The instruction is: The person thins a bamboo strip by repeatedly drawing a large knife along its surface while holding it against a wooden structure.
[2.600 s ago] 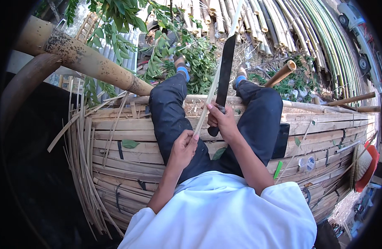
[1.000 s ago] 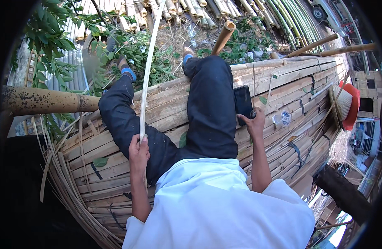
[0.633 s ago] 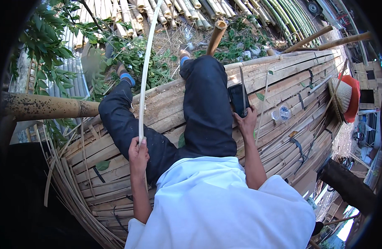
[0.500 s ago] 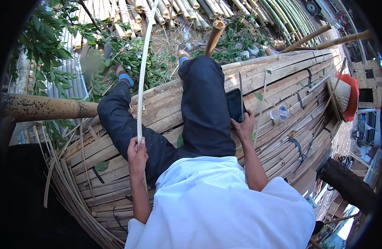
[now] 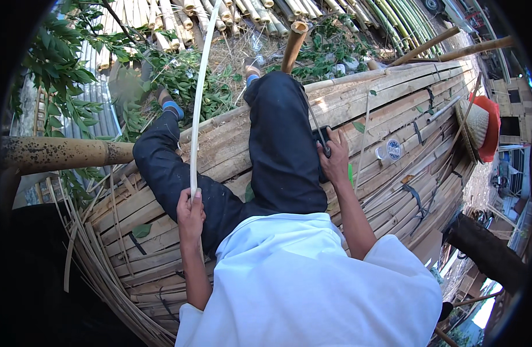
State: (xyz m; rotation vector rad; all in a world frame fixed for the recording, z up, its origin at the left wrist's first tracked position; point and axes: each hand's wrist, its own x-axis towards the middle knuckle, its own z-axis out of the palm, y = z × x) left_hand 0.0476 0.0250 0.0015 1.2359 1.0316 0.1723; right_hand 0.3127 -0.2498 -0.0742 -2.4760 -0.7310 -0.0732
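Bamboo strip (image 5: pixel 199 104) in left hand (image 5: pixel 190 218); knife (image 5: pixel 316 125) in right hand (image 5: pixel 336 159), beside right leg (image 5: pixel 277 139); cup (image 5: pixel 392 150) lies right, on slatted platform (image 5: pixel 219 157); hat (image 5: pixel 474 130) farther right; poles (image 5: pixel 387 26) ahead.

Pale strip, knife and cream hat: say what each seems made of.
Pale strip: probably split bamboo, smooth, curving up from the left hand.
Knife: likely metal, dark and dull, judging by its thin, straight shape; the right hand covers its lower end.
Cream hat: apparently straw, matte, its crown visibly woven.
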